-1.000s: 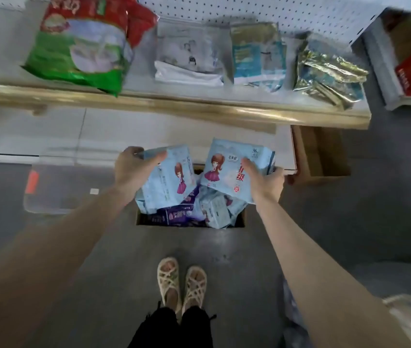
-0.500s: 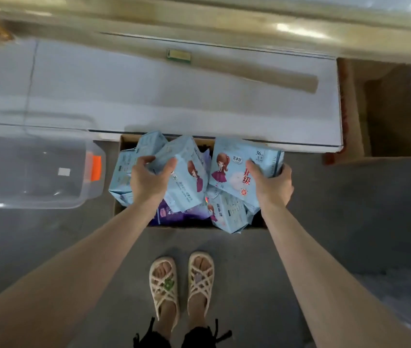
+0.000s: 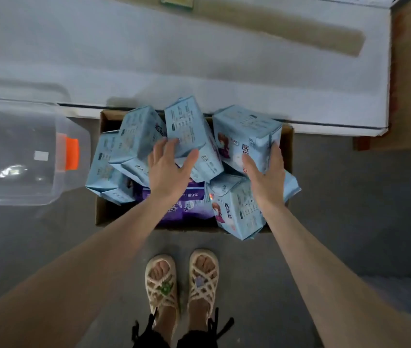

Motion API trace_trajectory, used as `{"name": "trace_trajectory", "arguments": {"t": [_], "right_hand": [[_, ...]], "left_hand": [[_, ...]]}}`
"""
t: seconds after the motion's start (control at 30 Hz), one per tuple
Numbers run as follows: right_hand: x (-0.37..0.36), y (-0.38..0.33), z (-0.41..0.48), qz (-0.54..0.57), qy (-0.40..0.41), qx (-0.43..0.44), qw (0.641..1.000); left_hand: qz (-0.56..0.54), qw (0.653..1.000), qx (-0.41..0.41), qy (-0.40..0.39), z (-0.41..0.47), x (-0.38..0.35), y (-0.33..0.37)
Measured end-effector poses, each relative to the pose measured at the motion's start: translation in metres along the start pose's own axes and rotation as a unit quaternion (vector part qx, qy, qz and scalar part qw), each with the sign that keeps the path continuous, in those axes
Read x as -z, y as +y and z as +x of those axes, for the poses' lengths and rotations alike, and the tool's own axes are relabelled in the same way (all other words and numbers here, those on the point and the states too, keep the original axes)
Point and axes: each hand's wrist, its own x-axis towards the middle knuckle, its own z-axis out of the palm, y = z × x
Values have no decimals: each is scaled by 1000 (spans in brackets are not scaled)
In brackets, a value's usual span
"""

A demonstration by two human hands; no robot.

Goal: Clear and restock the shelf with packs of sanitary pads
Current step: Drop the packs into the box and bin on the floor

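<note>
over the box [image 3: 104, 214], right hand [image 3: 267, 177] grips a blue pack [image 3: 247, 126].

Pale-blue pad packs [image 3: 187, 121] heaped askew in a carton [image 3: 102, 212] (purple pack [image 3: 192, 207] underneath).

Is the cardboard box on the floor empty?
No, the cardboard box is piled with light blue packs on top of a purple pack.

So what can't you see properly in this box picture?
Head view:
Bottom of the cardboard box: buried under blue packs.
Purple pack: partly covered by the left hand and arm.
Clear bin: cut off by the left edge.
Small print on packs: too blurred.
</note>
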Motion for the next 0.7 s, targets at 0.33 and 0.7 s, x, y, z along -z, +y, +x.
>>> {"name": "trace_trajectory", "arguments": {"t": [0.33, 0.7], "right_hand": [[15, -22, 2, 54, -61, -72, 994], [80, -143, -86, 48, -25, -19, 998]], "left_hand": [[-72, 991, 43, -107, -3, 10, 5], [-151, 982, -26, -111, -85, 112, 95]]}}
